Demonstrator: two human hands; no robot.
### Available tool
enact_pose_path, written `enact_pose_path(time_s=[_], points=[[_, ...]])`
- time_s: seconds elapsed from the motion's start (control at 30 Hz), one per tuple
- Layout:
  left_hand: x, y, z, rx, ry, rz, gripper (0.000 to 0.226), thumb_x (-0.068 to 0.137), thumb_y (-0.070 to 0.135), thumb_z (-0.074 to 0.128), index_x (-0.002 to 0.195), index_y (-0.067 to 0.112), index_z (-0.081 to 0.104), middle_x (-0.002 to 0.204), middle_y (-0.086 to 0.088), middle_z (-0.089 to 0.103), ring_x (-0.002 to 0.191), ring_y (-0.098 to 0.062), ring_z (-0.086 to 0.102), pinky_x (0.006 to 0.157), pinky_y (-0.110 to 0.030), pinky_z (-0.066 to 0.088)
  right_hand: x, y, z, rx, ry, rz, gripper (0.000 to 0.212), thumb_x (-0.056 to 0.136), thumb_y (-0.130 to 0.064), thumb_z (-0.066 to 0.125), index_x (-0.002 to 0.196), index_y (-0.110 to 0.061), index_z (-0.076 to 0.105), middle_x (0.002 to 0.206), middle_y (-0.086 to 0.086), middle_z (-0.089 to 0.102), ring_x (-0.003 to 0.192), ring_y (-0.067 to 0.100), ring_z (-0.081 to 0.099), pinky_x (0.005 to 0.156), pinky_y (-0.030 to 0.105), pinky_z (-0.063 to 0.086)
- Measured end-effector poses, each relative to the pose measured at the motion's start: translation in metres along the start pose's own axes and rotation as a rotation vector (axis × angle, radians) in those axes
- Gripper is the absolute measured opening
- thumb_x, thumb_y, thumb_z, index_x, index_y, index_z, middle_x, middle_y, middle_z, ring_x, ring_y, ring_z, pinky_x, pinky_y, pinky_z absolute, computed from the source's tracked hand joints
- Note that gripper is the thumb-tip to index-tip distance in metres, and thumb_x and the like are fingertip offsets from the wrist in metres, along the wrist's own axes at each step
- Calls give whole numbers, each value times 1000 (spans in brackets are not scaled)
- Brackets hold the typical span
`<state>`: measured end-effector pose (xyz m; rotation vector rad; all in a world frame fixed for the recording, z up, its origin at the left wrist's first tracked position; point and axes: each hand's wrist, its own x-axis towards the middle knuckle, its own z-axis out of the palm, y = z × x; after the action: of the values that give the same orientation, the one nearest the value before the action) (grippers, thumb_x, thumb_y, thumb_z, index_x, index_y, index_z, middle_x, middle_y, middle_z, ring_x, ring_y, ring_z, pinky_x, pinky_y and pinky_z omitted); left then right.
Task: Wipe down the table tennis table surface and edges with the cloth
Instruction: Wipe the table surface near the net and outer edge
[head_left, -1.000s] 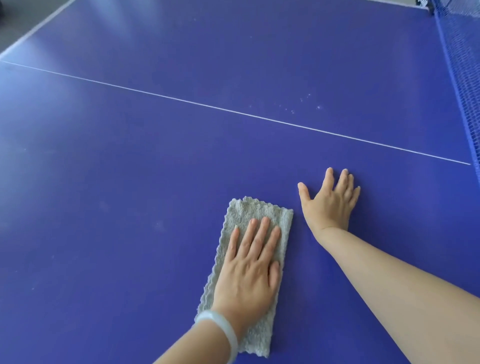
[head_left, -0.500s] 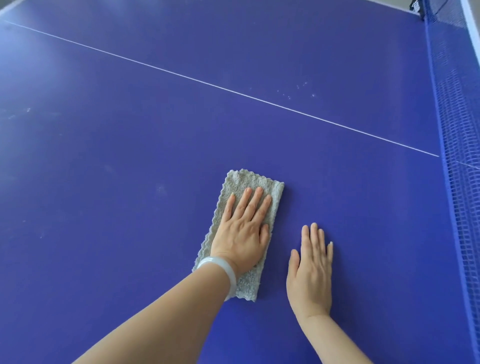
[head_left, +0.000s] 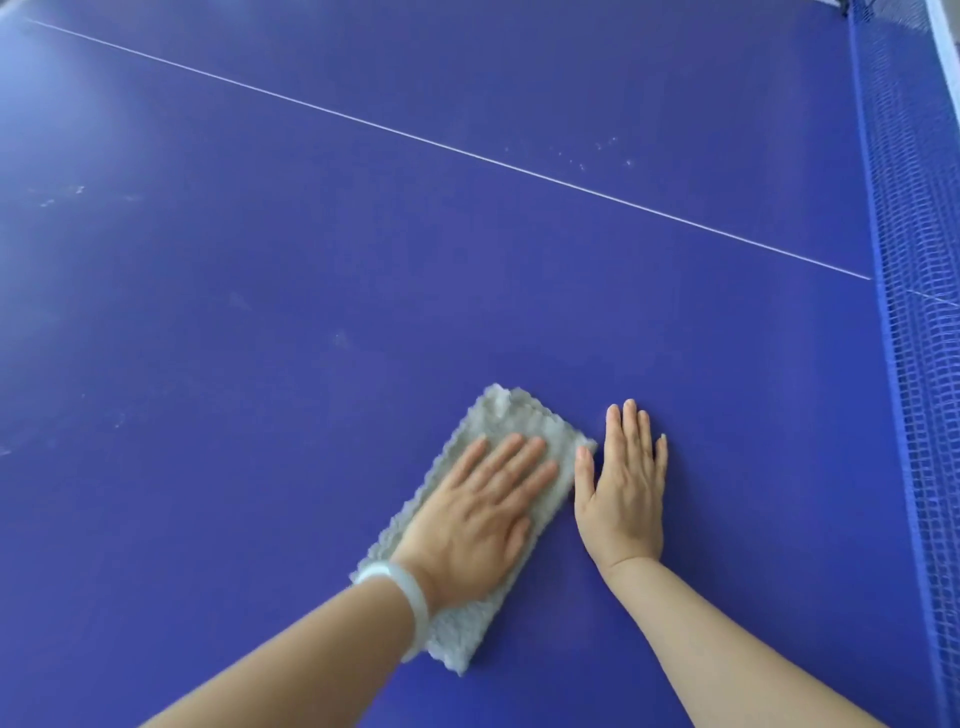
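A folded grey cloth (head_left: 506, 421) lies on the blue table tennis table (head_left: 311, 260), near its lower middle. My left hand (head_left: 478, 512) presses flat on the cloth with straight fingers, a pale bangle on its wrist. My right hand (head_left: 626, 488) lies flat on the bare table surface just right of the cloth, its thumb almost touching the cloth's edge. Most of the cloth's middle is hidden under my left hand.
A thin white centre line (head_left: 467, 150) crosses the table diagonally. The blue net (head_left: 919, 312) runs along the right side. Pale dusty specks (head_left: 597, 153) sit beyond the line, and faint smudges (head_left: 62, 195) show at the left.
My left hand and the cloth have slid to the right and turned, now angled toward the upper right. My right hand has stayed flat, and the cloth now lies right beside it.
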<state>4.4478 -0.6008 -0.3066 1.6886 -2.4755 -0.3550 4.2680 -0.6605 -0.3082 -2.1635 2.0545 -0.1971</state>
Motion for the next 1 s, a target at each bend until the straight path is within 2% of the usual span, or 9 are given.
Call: enact_pose_path(time_s=[0.13,0.23,0.3,0.4,0.5,0.57,0.67,0.8,1.0], points=[[7,-53,-18,48,75,-411,61,98,34,24,158,22,17,165,2,9,152,-18,1,123,-42,1,0,0,2,-19,11,17,65,104,-46,18,154,-5,27,163,11,20,152,25,15,124,47,10],[5,-20,-8,-18,136,-622,62,99,33,21,158,19,9,166,-2,3,152,-20,-6,123,-46,0,-1,-1,3,-53,15,17,66,101,-44,27,152,-3,29,162,14,23,151,28,19,123,50,13],[-3,24,5,-62,152,-560,64,98,31,28,158,15,13,165,-5,5,152,-24,-3,122,-50,7,0,-2,4,-63,14,21,64,101,-40,37,152,-2,30,162,15,23,151,29,20,123,50,13],[-28,70,18,-74,81,-253,64,97,32,37,156,13,22,165,-6,9,152,-25,4,118,-51,16,0,-1,5,-57,7,17,64,100,-36,43,152,-2,29,162,15,21,151,29,17,124,49,10],[-37,38,8,-48,27,-67,63,98,36,36,157,21,20,165,1,9,153,-19,3,121,-46,9,0,0,5,-53,25,5,63,100,-35,45,152,-2,30,162,16,22,151,29,19,123,50,11],[-35,-9,-5,-1,28,-112,63,97,37,34,157,25,19,165,3,9,152,-17,4,123,-43,4,1,1,5,-53,39,4,64,100,-36,47,151,-2,31,161,16,24,150,31,21,123,51,13],[-35,-70,-23,31,83,-424,62,97,36,29,157,23,20,165,2,11,152,-17,3,124,-42,3,1,-1,5,-74,34,5,64,100,-38,43,151,-2,30,161,16,24,150,31,21,122,52,15],[-24,-36,-14,-17,148,-707,64,97,33,21,158,16,8,165,-5,1,152,-22,-6,123,-47,-1,1,-1,7,-91,28,13,64,100,-39,41,152,-3,29,161,16,23,150,30,19,123,51,13],[-57,99,25,-73,42,-189,64,97,33,37,155,10,24,165,-9,9,152,-27,5,119,-50,12,1,0,7,-55,16,10,63,101,-38,39,153,-4,26,163,14,20,152,28,14,124,49,9]])
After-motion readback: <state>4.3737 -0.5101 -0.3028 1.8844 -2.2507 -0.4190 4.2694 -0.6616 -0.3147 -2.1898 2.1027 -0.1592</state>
